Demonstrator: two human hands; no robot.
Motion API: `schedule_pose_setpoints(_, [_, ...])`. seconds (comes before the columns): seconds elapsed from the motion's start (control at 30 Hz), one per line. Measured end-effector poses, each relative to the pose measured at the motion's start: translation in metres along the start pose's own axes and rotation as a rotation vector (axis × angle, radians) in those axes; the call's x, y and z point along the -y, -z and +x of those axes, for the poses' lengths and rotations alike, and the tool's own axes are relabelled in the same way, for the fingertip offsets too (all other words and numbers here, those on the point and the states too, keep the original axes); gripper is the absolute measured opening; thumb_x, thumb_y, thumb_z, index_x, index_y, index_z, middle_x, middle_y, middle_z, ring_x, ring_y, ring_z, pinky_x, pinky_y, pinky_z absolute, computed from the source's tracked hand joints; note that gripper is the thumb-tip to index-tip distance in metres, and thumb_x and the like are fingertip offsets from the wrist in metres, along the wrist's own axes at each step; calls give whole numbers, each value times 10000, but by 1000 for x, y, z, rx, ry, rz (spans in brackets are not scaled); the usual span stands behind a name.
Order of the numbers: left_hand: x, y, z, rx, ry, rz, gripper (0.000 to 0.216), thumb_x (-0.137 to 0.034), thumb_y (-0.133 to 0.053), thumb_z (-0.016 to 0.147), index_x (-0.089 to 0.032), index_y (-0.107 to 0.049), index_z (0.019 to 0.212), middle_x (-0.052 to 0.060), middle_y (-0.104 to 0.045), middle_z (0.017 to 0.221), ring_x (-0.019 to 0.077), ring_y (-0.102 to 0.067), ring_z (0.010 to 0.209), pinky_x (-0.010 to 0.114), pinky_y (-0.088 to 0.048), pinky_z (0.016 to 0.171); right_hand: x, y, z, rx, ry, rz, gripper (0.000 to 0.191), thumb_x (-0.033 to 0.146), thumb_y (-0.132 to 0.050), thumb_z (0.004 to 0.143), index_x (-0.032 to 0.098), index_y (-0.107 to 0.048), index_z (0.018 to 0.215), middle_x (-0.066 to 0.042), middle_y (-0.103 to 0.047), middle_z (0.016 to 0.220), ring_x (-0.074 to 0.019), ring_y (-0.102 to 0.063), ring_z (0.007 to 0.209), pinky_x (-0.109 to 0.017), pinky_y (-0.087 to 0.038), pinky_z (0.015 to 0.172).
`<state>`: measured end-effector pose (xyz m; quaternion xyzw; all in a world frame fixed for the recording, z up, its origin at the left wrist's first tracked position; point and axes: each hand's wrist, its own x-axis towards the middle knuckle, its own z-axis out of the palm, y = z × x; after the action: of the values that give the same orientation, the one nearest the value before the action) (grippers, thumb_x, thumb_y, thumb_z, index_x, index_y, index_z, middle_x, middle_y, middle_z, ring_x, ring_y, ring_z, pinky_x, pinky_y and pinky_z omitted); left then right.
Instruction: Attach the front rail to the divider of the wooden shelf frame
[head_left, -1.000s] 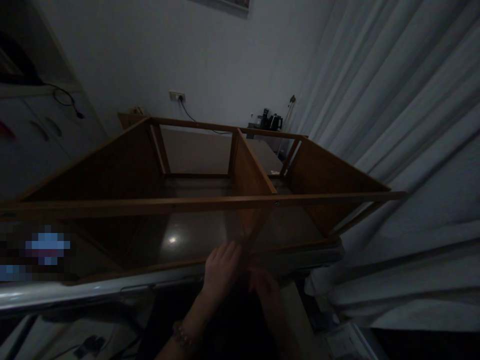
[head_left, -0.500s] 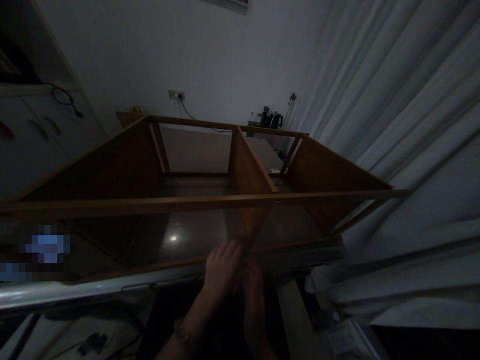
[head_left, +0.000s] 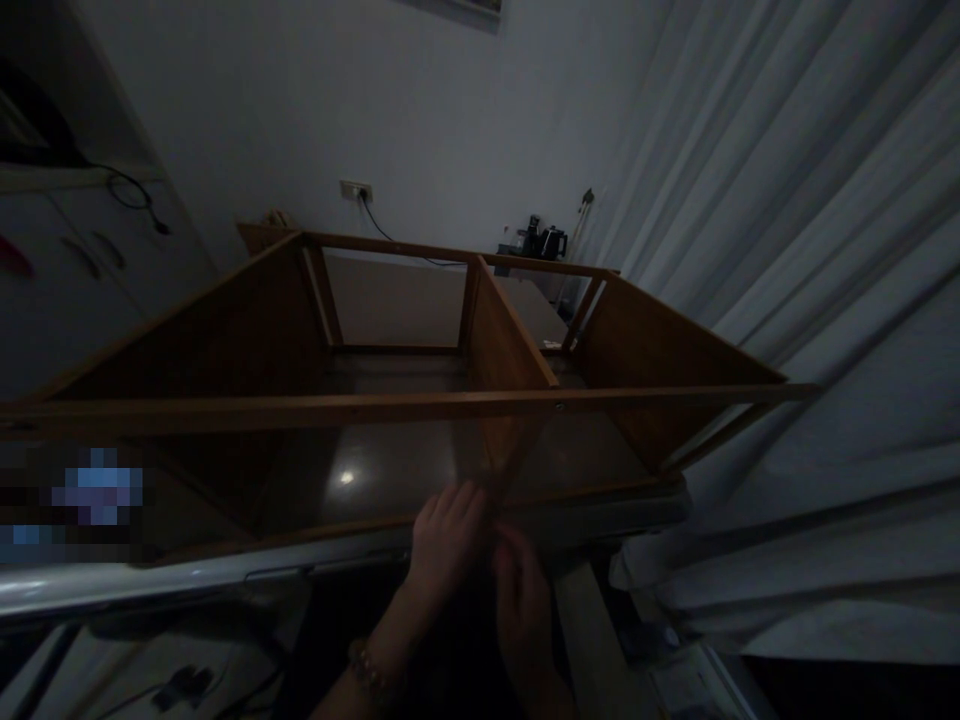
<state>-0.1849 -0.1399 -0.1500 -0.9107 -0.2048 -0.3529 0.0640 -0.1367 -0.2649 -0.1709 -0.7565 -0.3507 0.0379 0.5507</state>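
Note:
A wooden frame with upright panels lies on a grey-topped table. At its front middle, my left hand, with a beaded bracelet at the wrist, is closed around the lower end of a slanting wooden upright. Just right of it and slightly lower is my right hand, its fingers curled together close to the same end. Whatever those fingers hold is lost in the dark. The middle panel stands behind both hands.
White curtains hang along the right side. A black kettle stands at the back by the wall, below and right of a socket with a plugged cord. White cabinets are at the left. The table's metal edge runs across the front.
My right hand has moved a little right and down, away from my left hand. My left hand and the wooden frame have stayed in place.

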Motion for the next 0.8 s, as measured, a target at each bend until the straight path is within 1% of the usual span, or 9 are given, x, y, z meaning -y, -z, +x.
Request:
schedule_pose_setpoints(0.1, [-1,0,1,-2,7,-2,192,-229,-644,759,-208,-631,950,40,-697,969,234,-613,875,332,-427,722,-2,2,-1,-76,38,-8,216,277,-430,921,218,-583,1063,-53,-671,992,-147,-647,854,-246,-525,735])
schedule_pose_setpoints(0.17, [-1,0,1,-5,8,-6,166,-246,-642,766,-207,-632,928,42,-697,953,229,-615,856,328,-426,703,-3,3,-1,-121,83,-16,181,257,-458,908,216,-598,1016,-43,-682,924,-142,-653,798,-233,-528,695])
schedule_pose_setpoints(0.2, [-1,0,1,-7,7,-5,159,-249,-638,770,-205,-632,923,45,-697,949,228,-615,850,328,-426,699,-3,4,-1,-119,111,-21,175,241,-463,905,219,-607,1002,-37,-685,904,-142,-654,786,-232,-527,689])
schedule_pose_setpoints(0.33, [0,-4,-1,-23,-4,8,178,-234,-616,788,-198,-633,961,55,-696,966,234,-614,877,340,-426,736,0,11,3,23,266,-71,248,168,-436,906,257,-634,1027,-21,-685,905,-146,-647,817,-256,-519,723])
schedule_pose_setpoints(0.43, [1,-6,-4,-39,-12,16,169,-229,-613,791,-205,-640,956,58,-698,963,235,-615,880,337,-424,740,3,17,6,68,340,-136,306,121,-422,899,274,-635,1057,-25,-677,922,-155,-629,858,-280,-508,750])
schedule_pose_setpoints(0.5, [1,-7,-4,-38,-9,16,163,-231,-609,795,-211,-643,953,58,-698,964,234,-614,883,334,-423,742,4,19,6,62,361,-166,315,100,-425,886,266,-636,1051,-31,-673,927,-161,-619,864,-291,-504,749])
schedule_pose_setpoints(0.6, [1,-5,-3,-19,7,5,160,-239,-599,806,-215,-641,958,59,-691,971,227,-610,890,327,-424,750,6,19,5,47,378,-181,271,112,-473,860,239,-630,1041,-41,-670,931,-174,-612,865,-311,-500,750])
schedule_pose_setpoints(0.7, [0,-3,-1,3,14,-6,140,-246,-592,812,-211,-642,938,64,-684,962,215,-607,870,310,-428,729,8,16,5,6,366,-179,206,137,-508,853,230,-634,987,-36,-675,898,-175,-615,833,-316,-499,732])
schedule_pose_setpoints(0.8, [0,-2,-1,6,14,0,143,-240,-573,824,-215,-641,947,63,-681,976,210,-608,873,308,-429,737,6,13,5,-30,350,-185,191,131,-500,864,237,-645,929,-21,-680,846,-160,-624,787,-302,-503,711])
